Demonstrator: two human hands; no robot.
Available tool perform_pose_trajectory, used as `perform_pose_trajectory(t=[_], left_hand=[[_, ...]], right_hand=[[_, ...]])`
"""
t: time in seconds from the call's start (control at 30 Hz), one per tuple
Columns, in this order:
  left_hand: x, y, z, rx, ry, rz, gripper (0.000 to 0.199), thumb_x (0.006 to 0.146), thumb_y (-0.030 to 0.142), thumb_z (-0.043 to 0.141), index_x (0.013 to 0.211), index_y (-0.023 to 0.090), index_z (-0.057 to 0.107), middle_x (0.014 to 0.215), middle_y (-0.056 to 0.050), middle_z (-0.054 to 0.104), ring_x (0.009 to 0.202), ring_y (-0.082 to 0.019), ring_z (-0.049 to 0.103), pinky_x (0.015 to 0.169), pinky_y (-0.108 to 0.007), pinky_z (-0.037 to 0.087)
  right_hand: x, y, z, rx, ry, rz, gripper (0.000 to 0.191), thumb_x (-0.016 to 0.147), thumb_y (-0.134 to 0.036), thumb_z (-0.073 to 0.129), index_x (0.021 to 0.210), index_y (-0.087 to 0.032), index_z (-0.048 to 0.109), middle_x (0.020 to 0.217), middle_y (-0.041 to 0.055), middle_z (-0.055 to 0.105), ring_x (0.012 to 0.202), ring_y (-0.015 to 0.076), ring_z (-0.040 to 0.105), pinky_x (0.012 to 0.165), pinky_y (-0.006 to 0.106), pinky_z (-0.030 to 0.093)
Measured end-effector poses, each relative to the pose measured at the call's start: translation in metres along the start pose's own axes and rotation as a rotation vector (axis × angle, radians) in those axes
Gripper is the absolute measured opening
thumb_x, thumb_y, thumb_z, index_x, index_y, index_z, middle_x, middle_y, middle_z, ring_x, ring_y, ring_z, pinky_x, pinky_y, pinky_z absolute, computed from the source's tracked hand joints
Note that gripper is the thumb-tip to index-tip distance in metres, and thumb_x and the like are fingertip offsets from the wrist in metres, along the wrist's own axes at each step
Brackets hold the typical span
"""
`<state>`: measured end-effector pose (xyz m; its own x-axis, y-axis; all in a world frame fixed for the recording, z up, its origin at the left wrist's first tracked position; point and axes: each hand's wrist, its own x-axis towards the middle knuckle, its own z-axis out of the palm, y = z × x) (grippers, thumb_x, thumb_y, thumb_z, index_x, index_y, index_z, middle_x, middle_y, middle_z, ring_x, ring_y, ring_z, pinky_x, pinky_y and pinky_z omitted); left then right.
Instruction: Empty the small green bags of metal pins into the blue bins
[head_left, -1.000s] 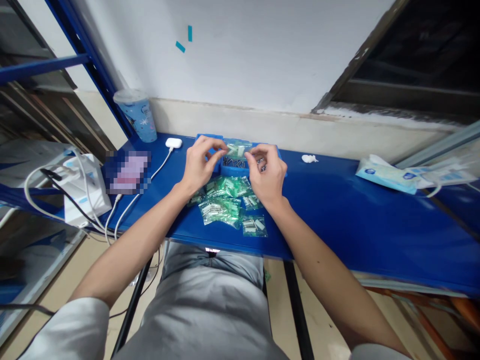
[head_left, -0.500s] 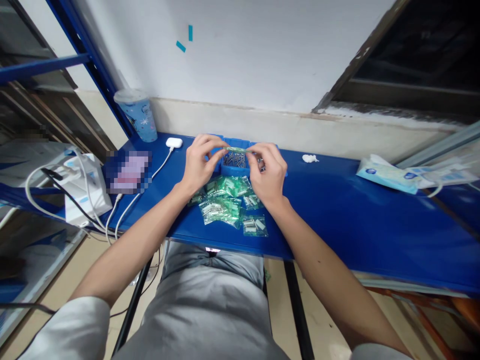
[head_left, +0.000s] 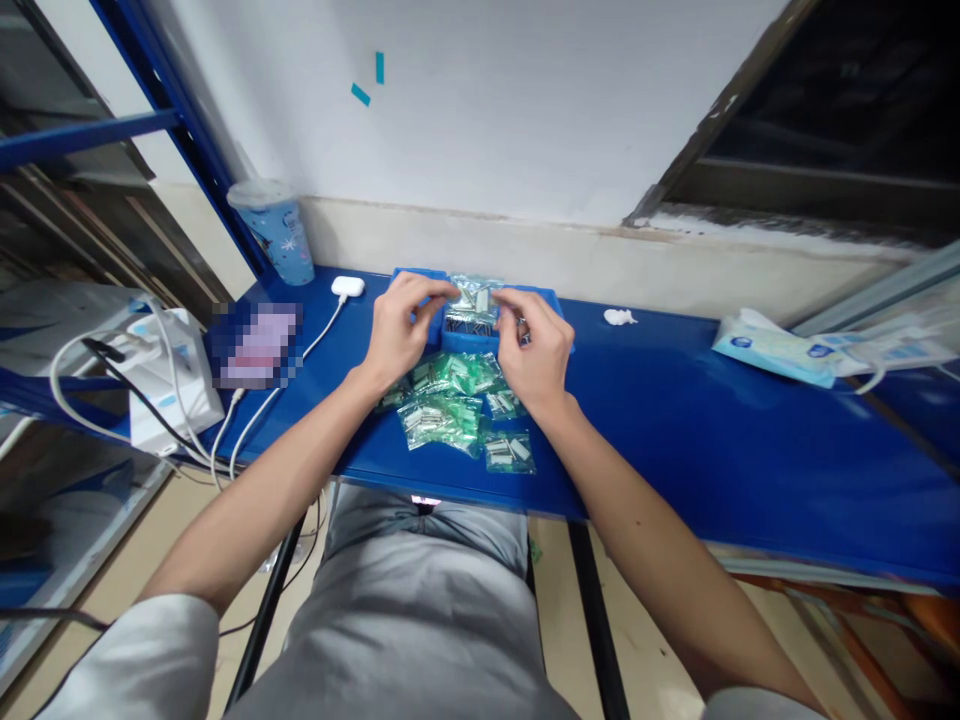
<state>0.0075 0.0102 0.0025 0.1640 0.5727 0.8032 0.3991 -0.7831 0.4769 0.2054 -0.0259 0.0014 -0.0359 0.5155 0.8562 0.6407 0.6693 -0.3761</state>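
Note:
A small clear zip bag [head_left: 475, 298] holding white plastic pieces and metal parts is spread between my two hands. My left hand [head_left: 401, 318] grips its left edge with the fingertips. At the opposite edge, the fingers of my right hand [head_left: 538, 340] are on the bag, the thumb bent below. Right beneath is a blue bin [head_left: 471, 344] with metal screws, partly covered by the bag. Nearer to me lies a pile of filled bags [head_left: 442, 420], some greenish. A single filled bag [head_left: 511, 452] sits apart near the table's front edge.
On the blue table [head_left: 660, 430] a patterned cup [head_left: 281, 235], a white charger case [head_left: 348, 287] and a blurred phone [head_left: 259, 345] stand at left, beside a white power strip [head_left: 176, 380] with cables. A tissue pack [head_left: 776, 348] and crumpled tissue [head_left: 619, 317] lie right.
The bag between my hands, seen edge-on before, now shows its flat face with the pieces inside and covers more of the screws. My hands have barely moved.

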Motion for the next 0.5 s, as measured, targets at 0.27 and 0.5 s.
perform_pose_trajectory(t=[0.27, 0.5], left_hand=[[0.0003, -0.0001, -0.0007, 0.009, -0.003, -0.024, 0.023, 0.105, 0.041, 0.064, 0.105, 0.023, 0.079, 0.104, -0.005, 0.079, 0.103, -0.020, 0.068, 0.072, -0.028, 0.055], [0.0008, -0.0011, -0.0003, 0.066, -0.004, -0.012, 0.035, 0.105, 0.054, 0.061, 0.100, 0.023, 0.078, 0.103, -0.007, 0.077, 0.101, -0.021, 0.066, 0.073, -0.031, 0.056]], right_hand=[[0.0002, 0.0008, 0.0004, 0.003, -0.015, 0.004, 0.017, 0.104, -0.021, 0.056, 0.105, -0.021, 0.073, 0.102, 0.0056, 0.076, 0.091, 0.0182, 0.074, 0.082, 0.035, 0.061], [-0.0003, 0.0027, 0.0020, -0.013, -0.006, 0.019, 0.016, 0.106, -0.028, 0.056, 0.101, -0.023, 0.071, 0.103, 0.0062, 0.075, 0.092, 0.0193, 0.073, 0.081, 0.036, 0.061]])
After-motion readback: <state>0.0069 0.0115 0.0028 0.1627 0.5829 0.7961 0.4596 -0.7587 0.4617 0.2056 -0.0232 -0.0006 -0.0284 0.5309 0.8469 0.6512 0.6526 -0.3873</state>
